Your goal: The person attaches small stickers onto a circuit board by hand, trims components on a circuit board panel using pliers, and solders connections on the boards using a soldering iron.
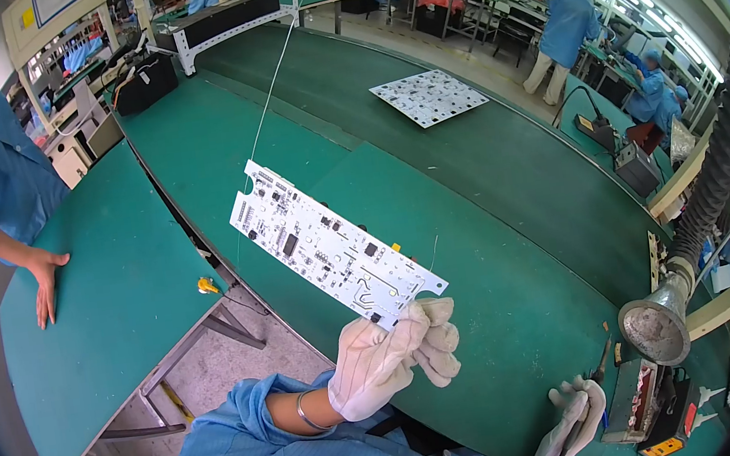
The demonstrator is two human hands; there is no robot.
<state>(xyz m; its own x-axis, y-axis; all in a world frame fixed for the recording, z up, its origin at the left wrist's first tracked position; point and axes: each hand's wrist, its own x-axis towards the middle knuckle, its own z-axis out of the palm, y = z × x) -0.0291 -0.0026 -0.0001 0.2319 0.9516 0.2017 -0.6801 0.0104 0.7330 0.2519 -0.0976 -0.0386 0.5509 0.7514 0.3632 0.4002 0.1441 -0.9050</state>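
A long white circuit board (331,250) with dark components is held up above the green table (486,322). My left hand (394,352), in a white glove, pinches its lower right end. At the lower right, my right hand (572,426), also gloved, is closed around the dark handle of a soldering iron (602,363), whose tip points up. Just right of that hand is a metal tool stand (633,405). A thin wire (276,79) runs upward from behind the board's upper end.
A larger white board panel (431,98) lies on the dark green conveyor belt (346,75). A metal extraction funnel (655,329) hangs at right. At left, a co-worker's hand (45,276) rests on another table (107,351), with a yellow object (207,286) near its edge.
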